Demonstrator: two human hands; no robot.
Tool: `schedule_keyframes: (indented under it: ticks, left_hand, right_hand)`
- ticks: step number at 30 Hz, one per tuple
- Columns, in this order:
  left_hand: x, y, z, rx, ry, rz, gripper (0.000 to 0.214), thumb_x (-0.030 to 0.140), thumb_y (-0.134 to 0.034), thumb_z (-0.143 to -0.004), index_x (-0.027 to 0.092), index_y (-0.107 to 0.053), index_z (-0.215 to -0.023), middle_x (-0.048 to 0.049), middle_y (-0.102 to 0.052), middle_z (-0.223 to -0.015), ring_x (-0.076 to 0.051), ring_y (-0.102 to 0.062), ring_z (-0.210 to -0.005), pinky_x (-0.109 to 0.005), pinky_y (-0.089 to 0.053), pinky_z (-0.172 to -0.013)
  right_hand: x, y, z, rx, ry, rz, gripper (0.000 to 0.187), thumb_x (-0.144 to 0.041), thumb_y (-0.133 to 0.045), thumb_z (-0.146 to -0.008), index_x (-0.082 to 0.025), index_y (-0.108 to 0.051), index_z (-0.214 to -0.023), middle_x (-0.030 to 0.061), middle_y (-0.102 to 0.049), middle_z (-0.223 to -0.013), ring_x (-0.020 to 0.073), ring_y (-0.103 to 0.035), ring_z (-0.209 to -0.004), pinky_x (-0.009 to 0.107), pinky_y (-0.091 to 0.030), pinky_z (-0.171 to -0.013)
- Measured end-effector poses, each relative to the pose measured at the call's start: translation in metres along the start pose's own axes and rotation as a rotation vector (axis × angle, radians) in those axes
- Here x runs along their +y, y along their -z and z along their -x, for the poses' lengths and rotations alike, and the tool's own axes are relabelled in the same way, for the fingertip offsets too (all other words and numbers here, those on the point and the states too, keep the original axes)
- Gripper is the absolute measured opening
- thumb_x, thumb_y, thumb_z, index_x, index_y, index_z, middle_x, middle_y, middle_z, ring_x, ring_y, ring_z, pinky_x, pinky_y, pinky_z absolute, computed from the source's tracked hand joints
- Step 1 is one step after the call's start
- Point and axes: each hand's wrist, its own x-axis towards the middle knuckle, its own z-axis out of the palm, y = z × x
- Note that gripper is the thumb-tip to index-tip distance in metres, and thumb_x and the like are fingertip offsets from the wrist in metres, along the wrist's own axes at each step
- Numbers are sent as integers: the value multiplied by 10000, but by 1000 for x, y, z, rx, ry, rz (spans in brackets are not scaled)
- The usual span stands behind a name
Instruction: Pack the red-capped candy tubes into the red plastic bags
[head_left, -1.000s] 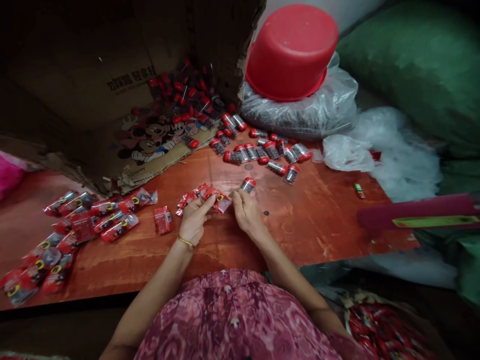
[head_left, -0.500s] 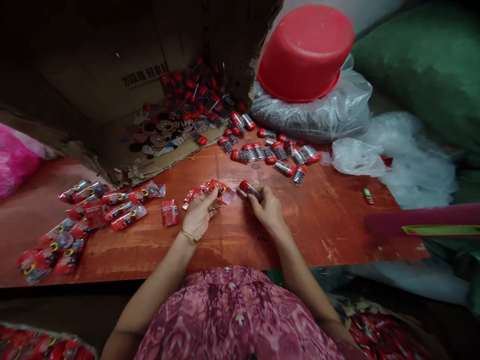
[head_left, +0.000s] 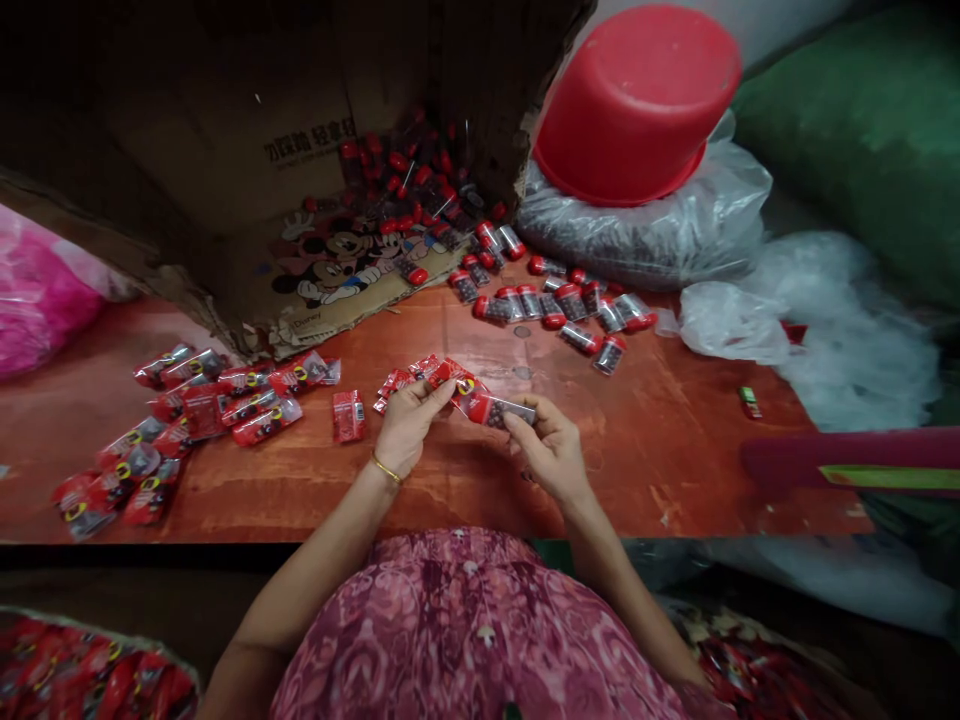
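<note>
My left hand (head_left: 409, 425) is closed on a bunch of red plastic packets (head_left: 420, 372), pinching one packet (head_left: 469, 392) at its mouth. My right hand (head_left: 551, 450) grips a small clear vial with a red cap (head_left: 504, 410), which lies partly inside that packet. Both hands hover just above the reddish wooden table (head_left: 637, 450). A single red packet (head_left: 348, 415) lies flat just left of my left hand.
Filled red packets (head_left: 202, 410) are heaped at the left. Loose red-capped vials (head_left: 555, 305) spill from a tipped cardboard box (head_left: 300, 180) behind. A red basin (head_left: 637, 100) sits upside down on a plastic bag (head_left: 645, 235). A pink bag (head_left: 37, 295) is far left.
My right hand has brought the vial left and pushed it into the packet that my left hand holds. The view has shifted a little to the left.
</note>
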Motion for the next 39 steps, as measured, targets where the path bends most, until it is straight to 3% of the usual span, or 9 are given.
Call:
schedule_keyframes:
  ticks: [5, 8, 13, 16, 21, 25, 31, 35, 39]
  left_hand:
    - [-3, -7, 0, -7, 45, 91, 348, 343, -802, -475, 150, -644, -717, 10, -671, -708, -90, -596, -621, -213, -456, -631]
    - [-8, -13, 1, 3, 10, 110, 348, 273, -818, -443, 150, -637, -714, 21, -665, -700, -90, -588, -616, -216, -455, -635]
    - [-12, -13, 2, -44, -62, 116, 297, 283, -789, -512, 146, -638, -728, 3, -672, -726, -105, -597, -655, -227, -459, -672]
    - [-11, -10, 1, -90, -67, 104, 276, 329, -770, -543, 135, -633, -683, 1, -654, -665, -93, -570, -585, -210, -449, -595]
    - [-11, -12, 0, -7, -93, 60, 331, 363, -785, -500, 126, -622, -663, 7, -630, -621, -74, -527, -523, -185, -399, -490]
    - [-7, -11, -2, -14, -81, 49, 343, 362, -790, -487, 129, -625, -677, 0, -640, -639, -75, -519, -508, -190, -390, -467]
    - [-7, -7, -5, -44, -86, 64, 325, 416, -733, -573, 133, -661, -716, -23, -656, -638, -111, -569, -550, -197, -400, -463]
    - [-13, -7, -3, -126, -48, -19, 367, 434, -733, -569, 118, -662, -740, 9, -582, -528, -79, -484, -397, -195, -363, -357]
    - [-13, -5, 1, -121, -31, -61, 394, 498, -708, -581, 131, -628, -699, 56, -455, -421, -61, -398, -304, -191, -311, -286]
  right_hand:
    - [8, -13, 2, 29, 30, -55, 181, -341, -561, -774, -193, -542, -876, -62, -499, -569, 65, -447, -416, 196, -386, -405]
    - [9, -21, 2, 68, 38, -87, 204, -360, -558, -779, -200, -528, -902, -63, -504, -578, 66, -452, -403, 202, -392, -399]
    - [11, -33, -3, 91, -12, -183, 241, -416, -533, -785, -196, -501, -878, -75, -491, -559, 52, -438, -356, 187, -373, -362]
    - [13, -37, -2, 23, -50, -206, 246, -421, -543, -780, -193, -493, -857, -87, -476, -536, 45, -434, -336, 176, -359, -347]
    - [15, -46, -1, 13, -43, -240, 235, -413, -539, -794, -193, -485, -856, -90, -486, -530, 42, -428, -337, 171, -367, -353]
    - [16, -51, -4, -40, -76, -341, 271, -448, -530, -790, -193, -479, -868, -88, -502, -553, 39, -381, -310, 204, -417, -380]
    - [16, -52, -1, 34, 30, -120, 244, -410, -547, -797, -205, -512, -925, -53, -524, -613, 56, -420, -398, 197, -381, -397]
    - [13, -54, -2, -13, -69, -288, 272, -460, -536, -791, -209, -497, -889, -76, -495, -565, 40, -344, -325, 206, -403, -374]
    - [11, -57, -4, -41, -136, -402, 316, -496, -571, -749, -204, -486, -831, -77, -519, -596, 20, -317, -301, 201, -416, -357]
